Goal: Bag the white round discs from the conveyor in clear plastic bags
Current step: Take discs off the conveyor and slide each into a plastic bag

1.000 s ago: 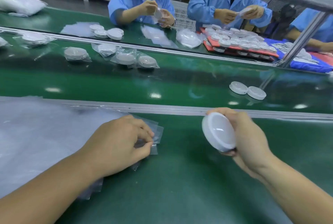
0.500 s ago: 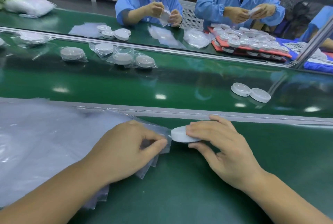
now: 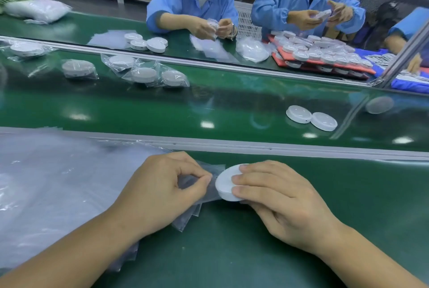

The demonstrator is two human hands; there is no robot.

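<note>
Open green table point(image 3: 232, 253) lies near and to the right. The left hand point(image 3: 157, 185) pinches the clear bag point(image 3: 209, 195) at its mouth. The right hand point(image 3: 283, 202), fingers together on top, holds the white disc point(image 3: 225, 183) tilted, flat face up-left, rim at that mouth. Beyond the rail point(image 3: 278, 147) lie two loose discs point(image 3: 298, 113).

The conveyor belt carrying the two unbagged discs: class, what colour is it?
The conveyor belt is glossy dark green, seen best in the head view.

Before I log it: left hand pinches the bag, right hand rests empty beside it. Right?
No. The right hand isn't empty: it holds a disc at the bag, per the head view. The left hand does pinch the bag.
</note>
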